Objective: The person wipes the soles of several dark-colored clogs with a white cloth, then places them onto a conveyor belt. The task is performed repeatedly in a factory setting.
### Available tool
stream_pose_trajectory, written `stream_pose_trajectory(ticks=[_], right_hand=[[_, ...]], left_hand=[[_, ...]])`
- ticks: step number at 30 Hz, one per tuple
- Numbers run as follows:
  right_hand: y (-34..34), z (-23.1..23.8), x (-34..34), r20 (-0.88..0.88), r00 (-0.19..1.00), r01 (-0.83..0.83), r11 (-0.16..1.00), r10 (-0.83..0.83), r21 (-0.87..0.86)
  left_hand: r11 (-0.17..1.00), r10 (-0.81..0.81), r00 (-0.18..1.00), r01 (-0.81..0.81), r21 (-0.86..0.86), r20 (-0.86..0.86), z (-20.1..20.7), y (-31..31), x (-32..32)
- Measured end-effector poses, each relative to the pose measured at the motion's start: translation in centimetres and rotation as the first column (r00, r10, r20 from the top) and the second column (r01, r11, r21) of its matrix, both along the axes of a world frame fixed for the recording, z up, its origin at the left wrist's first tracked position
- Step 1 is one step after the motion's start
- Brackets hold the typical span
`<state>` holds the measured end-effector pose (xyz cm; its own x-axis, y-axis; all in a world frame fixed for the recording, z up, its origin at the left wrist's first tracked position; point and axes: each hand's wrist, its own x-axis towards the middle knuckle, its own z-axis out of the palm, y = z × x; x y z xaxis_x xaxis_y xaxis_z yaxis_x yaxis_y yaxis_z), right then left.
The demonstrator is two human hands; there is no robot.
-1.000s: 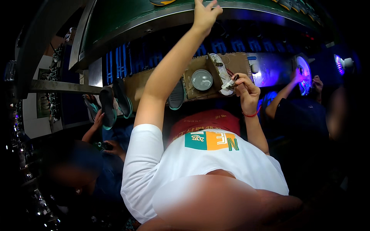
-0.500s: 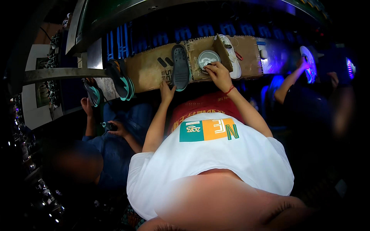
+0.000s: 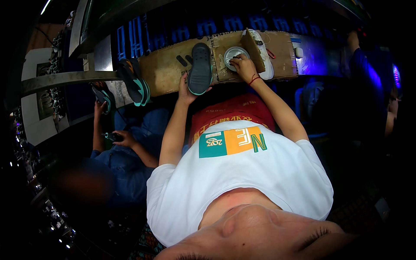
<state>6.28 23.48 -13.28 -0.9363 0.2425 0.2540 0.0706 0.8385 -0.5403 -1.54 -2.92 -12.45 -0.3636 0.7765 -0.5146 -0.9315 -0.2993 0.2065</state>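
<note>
My left hand (image 3: 186, 90) holds a grey shoe sole (image 3: 200, 67) with a teal edge from beneath, its fingertips showing past the sole's right side. The sole is tilted at the front edge of the cardboard-covered bench (image 3: 160, 78). My right hand (image 3: 244, 67) is over a small round white bowl (image 3: 232, 53), its fingers pinched together at the bowl's inside. What they hold, if anything, is too small to make out. Two short dark strips (image 3: 182, 60) lie on the cardboard left of the sole.
An upright cardboard flap (image 3: 253, 50) stands right of the bowl, with a white sole-shaped piece (image 3: 268, 65) and a red loop (image 3: 271, 54) behind it. Dark-and-teal soles (image 3: 133, 82) hang by a metal bar (image 3: 69, 82). Co-workers sit at left and right; the left one holds a small dark object (image 3: 113, 137).
My left hand has slid under the sole, which is lifted and tilted toward me. My right hand has reached further into the bowl. The right co-worker's arm has moved.
</note>
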Motion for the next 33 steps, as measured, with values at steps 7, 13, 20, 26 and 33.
stream_pose_trajectory(ticks=[7, 13, 20, 26, 33], right_hand=[[-0.2, 1.7, 0.5, -0.048, 0.998, 0.028, 0.999, -0.03, -0.04], [0.1, 1.9, 0.9, 0.045, 0.998, 0.04, 0.992, -0.035, -0.117], [-0.1, 10.1, 1.7, -0.199, 0.977, -0.16, 0.892, 0.081, -0.423], [-0.9, 12.6, 1.5, -0.266, 0.927, -0.347, 0.877, 0.265, -0.333], [-0.1, 13.9, 2.1, -0.189, 0.903, -0.429, 0.821, 0.385, -0.377]], left_hand=[[0.999, 0.035, 0.996, -0.031, 0.041, -0.088, 0.1, 0.4, 0.5], [0.96, -0.098, 0.593, -0.156, -0.234, -0.799, 5.7, 1.8, 1.1], [0.893, -0.367, 0.049, -0.261, -0.367, -0.929, 8.9, 1.7, 1.3], [0.811, -0.555, -0.475, -0.491, -0.319, -0.683, 10.7, 2.3, 1.7], [0.761, -0.631, -0.514, -0.556, -0.334, -0.582, 15.1, 2.9, 2.1]])
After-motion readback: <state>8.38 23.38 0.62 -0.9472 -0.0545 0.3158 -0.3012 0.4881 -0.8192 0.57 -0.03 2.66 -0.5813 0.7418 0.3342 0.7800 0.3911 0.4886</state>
